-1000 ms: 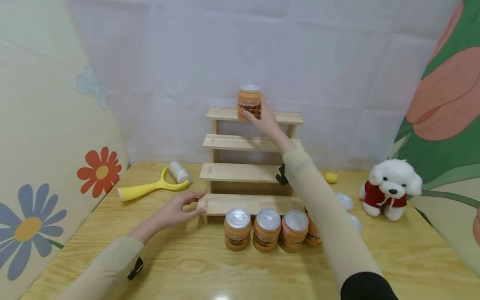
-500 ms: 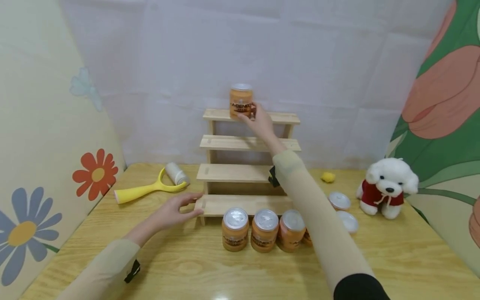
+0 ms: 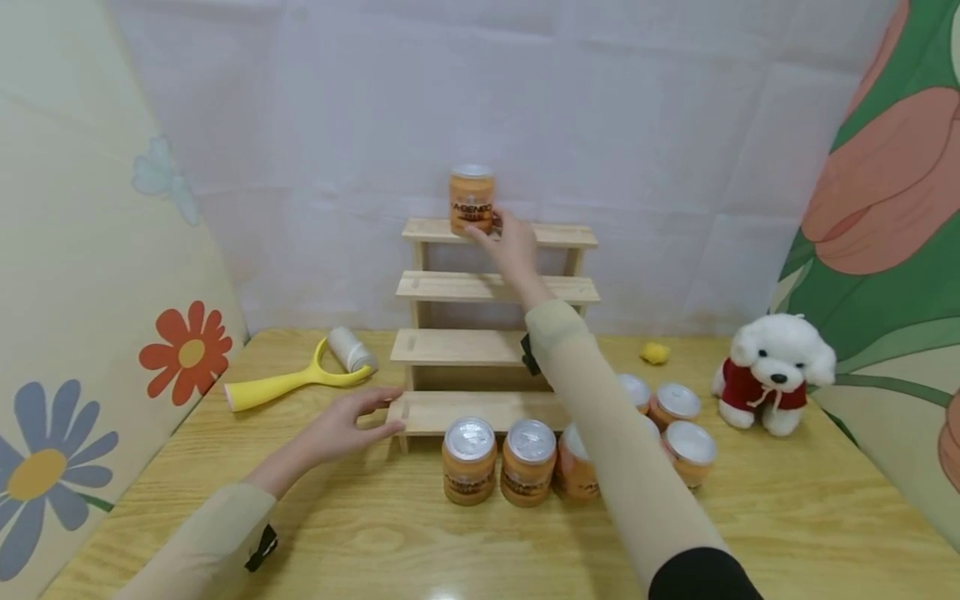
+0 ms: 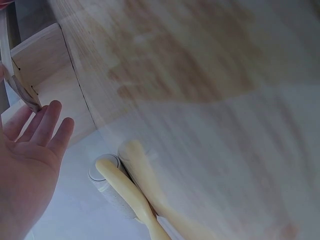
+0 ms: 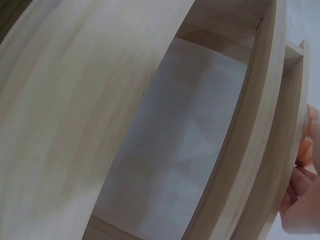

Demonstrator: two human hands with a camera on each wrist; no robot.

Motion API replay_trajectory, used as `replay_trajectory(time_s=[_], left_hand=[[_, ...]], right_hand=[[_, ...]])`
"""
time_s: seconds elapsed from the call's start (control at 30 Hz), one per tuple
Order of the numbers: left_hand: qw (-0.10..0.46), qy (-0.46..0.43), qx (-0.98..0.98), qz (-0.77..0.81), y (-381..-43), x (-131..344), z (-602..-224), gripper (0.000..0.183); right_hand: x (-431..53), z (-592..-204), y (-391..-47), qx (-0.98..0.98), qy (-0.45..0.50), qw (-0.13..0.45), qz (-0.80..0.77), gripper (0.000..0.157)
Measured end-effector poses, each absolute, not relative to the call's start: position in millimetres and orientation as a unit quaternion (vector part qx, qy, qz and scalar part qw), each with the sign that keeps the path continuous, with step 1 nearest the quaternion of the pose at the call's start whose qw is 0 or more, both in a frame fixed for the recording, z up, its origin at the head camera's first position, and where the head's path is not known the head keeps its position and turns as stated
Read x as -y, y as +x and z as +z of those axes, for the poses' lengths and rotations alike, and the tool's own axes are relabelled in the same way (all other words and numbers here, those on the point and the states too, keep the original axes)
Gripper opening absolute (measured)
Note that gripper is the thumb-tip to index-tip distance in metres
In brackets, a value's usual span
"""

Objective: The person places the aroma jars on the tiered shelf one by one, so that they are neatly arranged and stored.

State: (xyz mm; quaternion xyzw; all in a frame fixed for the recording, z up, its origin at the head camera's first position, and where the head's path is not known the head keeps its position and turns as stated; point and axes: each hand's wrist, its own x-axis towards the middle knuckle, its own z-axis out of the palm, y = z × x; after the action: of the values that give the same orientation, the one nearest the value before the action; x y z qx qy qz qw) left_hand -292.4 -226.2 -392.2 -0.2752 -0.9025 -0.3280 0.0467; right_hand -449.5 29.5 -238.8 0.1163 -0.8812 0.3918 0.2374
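Note:
My right hand (image 3: 513,250) holds an orange can (image 3: 471,200) with a silver lid, upright at the left part of the top step of a wooden tiered shelf (image 3: 487,410). In the right wrist view, the hand (image 5: 302,200) and a sliver of the orange can (image 5: 306,149) show past the step edges. At the left end of the bottom step, the fingertips of my left hand (image 3: 348,427) touch the board. The left wrist view shows that hand's fingers (image 4: 47,122) nearly straight against the board end. More orange cans (image 3: 469,462) stand before the shelf, some partly behind my right forearm.
Several cans (image 3: 688,454) are grouped right of the shelf. A yellow forked handle (image 3: 273,390) lies left of it, beside a grey-white roll (image 3: 348,348). A small yellow object (image 3: 655,353) and a white plush dog (image 3: 780,375) in red sit to the right.
My right hand has moved the can leftward along the top step. My left hand stays at the bottom step's end. More cans at right show from behind the right forearm.

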Motion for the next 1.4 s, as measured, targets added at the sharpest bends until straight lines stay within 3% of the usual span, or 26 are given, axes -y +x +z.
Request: replay_trajectory(time_s=[0.4,0.57,0.93,1.4], left_hand=[[0.039,-0.277,0.903,-0.327,-294.0,224.2,-392.4,0.057],[0.045,-0.278,0.903,-0.325,-296.7,223.5,-394.2,0.056],[0.039,-0.275,0.904,-0.326,-301.4,222.8,-392.7,0.057],[0.050,-0.285,0.900,-0.327,-313.3,233.2,-388.9,0.054]], right_hand=[[-28.6,-241.8,-449.1,0.913,0.084,0.258,0.305,0.063],[-32.1,-242.5,-445.8,0.917,0.082,0.239,0.309,0.063],[-54.7,-235.6,-433.6,0.901,0.162,0.167,0.367,0.049],[-88.3,-226.5,-408.0,0.904,0.263,0.126,0.313,0.051]])
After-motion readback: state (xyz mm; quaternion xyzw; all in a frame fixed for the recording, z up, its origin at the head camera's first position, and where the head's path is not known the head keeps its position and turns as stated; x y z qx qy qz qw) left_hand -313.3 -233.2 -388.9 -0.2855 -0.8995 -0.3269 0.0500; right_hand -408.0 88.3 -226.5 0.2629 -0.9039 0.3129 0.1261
